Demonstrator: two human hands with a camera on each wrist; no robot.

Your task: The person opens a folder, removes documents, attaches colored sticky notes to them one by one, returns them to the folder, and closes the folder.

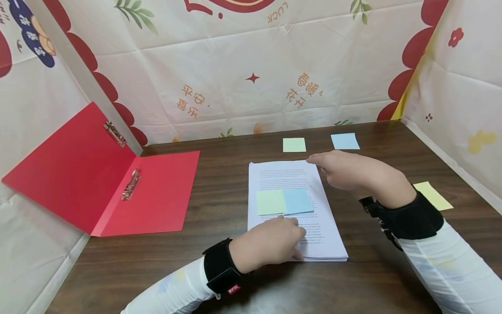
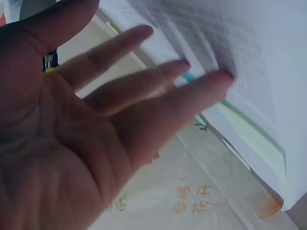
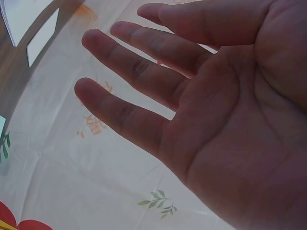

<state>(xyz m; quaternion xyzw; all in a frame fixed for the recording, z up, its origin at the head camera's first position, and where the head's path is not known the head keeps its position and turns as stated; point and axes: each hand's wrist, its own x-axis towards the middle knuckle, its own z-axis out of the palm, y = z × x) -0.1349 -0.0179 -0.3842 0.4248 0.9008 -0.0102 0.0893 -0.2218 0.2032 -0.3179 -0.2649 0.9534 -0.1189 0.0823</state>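
A stack of printed paper (image 1: 321,231) lies on the table, with a green sticky note (image 1: 270,202) and a blue sticky note (image 1: 299,201) side by side on its top sheet. Over the lower part of the stack is my left hand (image 1: 268,242); the left wrist view shows its fingers (image 2: 168,103) fairly straight, fingertips at the printed sheet. My right hand (image 1: 349,170) reaches toward the stack's top right corner, its fingertips beside that edge. Its fingers (image 3: 139,67) are extended and hold nothing in the right wrist view. Whether they touch the paper I cannot tell.
An open red folder (image 1: 166,187) with metal clips leans against the left wall. Behind the stack lie another green note (image 1: 294,145) and another blue note (image 1: 345,141). A yellow note (image 1: 433,196) is partly covered by my right wrist. Printed cloth (image 1: 235,87) encloses the table.
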